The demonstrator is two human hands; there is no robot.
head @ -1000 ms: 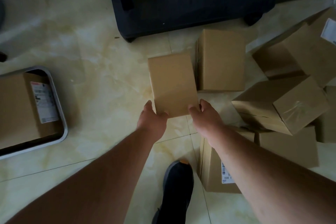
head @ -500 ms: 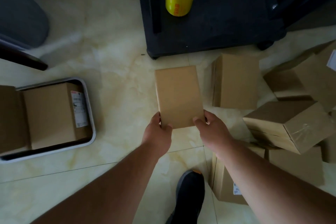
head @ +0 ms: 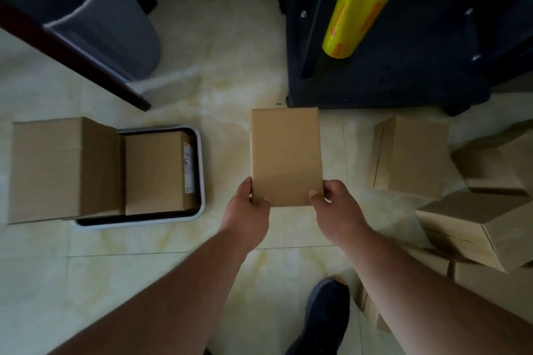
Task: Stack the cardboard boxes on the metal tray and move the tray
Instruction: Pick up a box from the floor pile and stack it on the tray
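Observation:
I hold a plain cardboard box point(head: 285, 153) in the air over the floor, its top face toward me. My left hand point(head: 248, 210) grips its near left corner and my right hand point(head: 337, 210) grips its near right corner. To the left, the metal tray point(head: 200, 170) lies on the floor. A labelled box point(head: 155, 173) sits in its right half and a taller box point(head: 57, 167) covers its left half. The held box is apart from the tray, to its right.
Several loose cardboard boxes point(head: 412, 155) are heaped on the floor at the right. A dark cart point(head: 403, 78) with a yellow film roll point(head: 366, 0) stands behind. A grey bin point(head: 95, 8) and a dark furniture leg point(head: 86, 60) are at the back left. My shoe point(head: 326, 317) is below.
Both hands have lifted the box off the floor and carried it left, away from the heap. The view has swung left, so the whole tray and its two boxes now show.

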